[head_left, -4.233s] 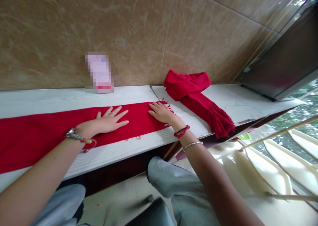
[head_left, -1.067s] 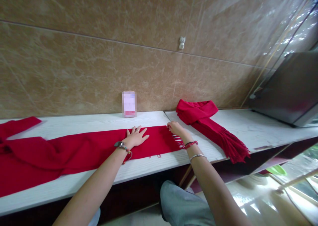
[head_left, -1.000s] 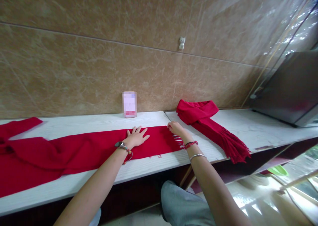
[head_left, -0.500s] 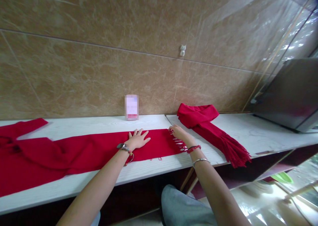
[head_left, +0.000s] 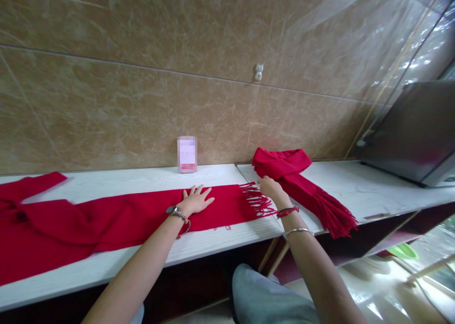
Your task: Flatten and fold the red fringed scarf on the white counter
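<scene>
A long red scarf (head_left: 106, 219) lies stretched flat along a white counter (head_left: 220, 241). My left hand (head_left: 197, 200) rests palm down on it with fingers spread, open, near its right end. The scarf's fringe (head_left: 254, 200) lies fanned out on the counter. My right hand (head_left: 272, 189) sits just right of that fringe, fingers loosely bent down at the tassel tips, holding nothing that I can see. A second red scarf (head_left: 302, 181) lies bunched beyond my right hand, its fringe hanging over the counter edge.
A small pink card (head_left: 186, 154) stands against the brown tiled wall. A small white hook (head_left: 259, 71) is fixed higher on the wall. A dark appliance (head_left: 419, 134) stands at the far right. My grey-trousered knee (head_left: 263, 295) is below the counter.
My right hand has slid to the right off the scarf's end, and the fringe now lies uncovered and spread out. My left hand has stayed flat on the scarf.
</scene>
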Available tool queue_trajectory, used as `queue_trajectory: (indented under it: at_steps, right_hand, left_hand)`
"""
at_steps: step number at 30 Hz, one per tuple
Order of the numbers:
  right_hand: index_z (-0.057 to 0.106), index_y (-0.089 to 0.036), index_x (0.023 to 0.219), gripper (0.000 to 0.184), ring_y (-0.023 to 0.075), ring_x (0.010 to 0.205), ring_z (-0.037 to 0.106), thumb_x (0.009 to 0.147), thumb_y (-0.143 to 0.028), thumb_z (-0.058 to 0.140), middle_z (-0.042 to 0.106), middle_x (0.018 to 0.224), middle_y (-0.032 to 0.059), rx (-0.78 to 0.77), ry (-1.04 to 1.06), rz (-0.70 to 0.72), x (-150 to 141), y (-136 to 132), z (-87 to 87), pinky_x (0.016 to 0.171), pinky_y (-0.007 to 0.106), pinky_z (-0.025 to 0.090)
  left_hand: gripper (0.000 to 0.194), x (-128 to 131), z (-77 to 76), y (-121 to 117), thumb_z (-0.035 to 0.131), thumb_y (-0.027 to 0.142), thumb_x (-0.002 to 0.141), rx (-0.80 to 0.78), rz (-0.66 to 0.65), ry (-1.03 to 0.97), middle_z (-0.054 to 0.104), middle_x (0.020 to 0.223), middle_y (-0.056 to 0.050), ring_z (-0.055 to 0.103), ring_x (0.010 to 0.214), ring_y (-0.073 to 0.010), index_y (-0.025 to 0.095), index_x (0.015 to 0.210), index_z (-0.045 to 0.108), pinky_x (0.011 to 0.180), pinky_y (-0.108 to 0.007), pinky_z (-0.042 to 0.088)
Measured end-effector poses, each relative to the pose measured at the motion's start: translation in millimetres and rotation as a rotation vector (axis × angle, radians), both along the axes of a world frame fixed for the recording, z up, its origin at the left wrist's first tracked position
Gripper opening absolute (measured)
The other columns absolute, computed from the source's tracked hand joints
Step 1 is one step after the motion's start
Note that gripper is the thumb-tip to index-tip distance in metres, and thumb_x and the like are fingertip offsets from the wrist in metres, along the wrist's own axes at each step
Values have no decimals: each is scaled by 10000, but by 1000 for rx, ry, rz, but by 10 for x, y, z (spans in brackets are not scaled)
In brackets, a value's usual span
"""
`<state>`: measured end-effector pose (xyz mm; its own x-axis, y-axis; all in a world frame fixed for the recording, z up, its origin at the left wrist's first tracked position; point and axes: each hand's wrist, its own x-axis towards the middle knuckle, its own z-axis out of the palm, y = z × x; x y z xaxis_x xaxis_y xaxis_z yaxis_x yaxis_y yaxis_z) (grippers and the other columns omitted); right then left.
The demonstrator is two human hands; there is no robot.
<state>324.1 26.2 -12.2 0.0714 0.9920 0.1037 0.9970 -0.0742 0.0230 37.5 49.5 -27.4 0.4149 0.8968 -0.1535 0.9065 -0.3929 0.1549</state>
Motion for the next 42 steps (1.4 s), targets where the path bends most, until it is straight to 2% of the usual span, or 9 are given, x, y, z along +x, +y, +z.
queue_trajectory:
  at_steps: [6, 11, 16, 20, 23, 28, 33, 39, 42]
  right_hand:
    - [629, -186, 1005, 300, 103, 936, 576, 802, -84, 432, 651, 1022, 39, -47, 69, 321, -314, 25, 49, 800, 156, 393]
    - [658, -148, 846, 271, 154, 813, 613, 761, -33, 428, 675, 899, 91, -47, 31, 255, -136, -37, -74, 689, 214, 416]
    - [666, -98, 782, 275, 192, 787, 621, 748, -17, 406, 678, 841, 150, -9, 18, 167, 198, -124, 30, 687, 249, 423]
    - [661, -158, 894, 300, 132, 847, 602, 729, -41, 440, 680, 932, 54, -4, 126, 364, 6, -132, 111, 737, 190, 418]
    - [673, -172, 844, 275, 132, 799, 605, 713, -53, 463, 688, 877, 42, -55, 168, 483, -191, -113, 63, 711, 197, 420]
    - [672, -178, 791, 237, 148, 754, 612, 732, -72, 468, 684, 836, 60, -48, -20, 250, -70, -139, -10, 647, 209, 407]
    - [672, -122, 817, 251, 180, 811, 619, 770, -56, 434, 678, 854, 127, -41, -73, 149, 146, -209, 91, 691, 235, 415]
    - [651, -176, 937, 281, 136, 890, 599, 777, -69, 447, 675, 956, 57, -32, 54, 399, -158, -123, 83, 757, 188, 406]
    - [655, -174, 898, 261, 147, 875, 602, 775, -73, 448, 678, 926, 64, -48, 47, 373, -247, -64, 4, 742, 202, 406]
  left_hand:
    - [618, 4, 2, -26, 199, 594, 835, 9, 13, -6, 78, 1488, -23, 11, 1342, -327, 332, 1395, 194, 997, -627, 79]
    - [616, -10, -53, 8, 195, 605, 833, 34, 3, -14, 85, 1487, -16, 20, 1343, -324, 342, 1391, 202, 995, -630, 79]
    - [617, -1, -40, 10, 194, 602, 834, 23, 4, -4, 87, 1487, -13, 22, 1342, -330, 340, 1392, 199, 991, -633, 91]
    - [619, 0, -42, 24, 186, 611, 830, 31, 1, 5, 96, 1486, -7, 33, 1340, -334, 348, 1390, 201, 998, -622, 101]
    - [624, -11, -61, 41, 178, 624, 826, 34, -4, 4, 91, 1487, 0, 34, 1341, -333, 358, 1391, 190, 1002, -615, 105]
    - [627, -18, -56, 30, 177, 615, 833, 41, -16, 8, 89, 1487, -14, 38, 1340, -333, 340, 1396, 183, 1003, -612, 114]
    - [620, -2, -18, 6, 183, 600, 838, 41, -13, 11, 102, 1485, -37, 51, 1337, -346, 330, 1396, 195, 982, -639, 113]
    - [621, -3, -26, 12, 185, 598, 837, 46, -15, 7, 100, 1484, -38, 47, 1337, -346, 327, 1395, 199, 979, -638, 115]
    - [620, -4, -26, 5, 184, 598, 839, 46, -12, 13, 103, 1484, -39, 51, 1337, -342, 326, 1396, 198, 983, -629, 124]
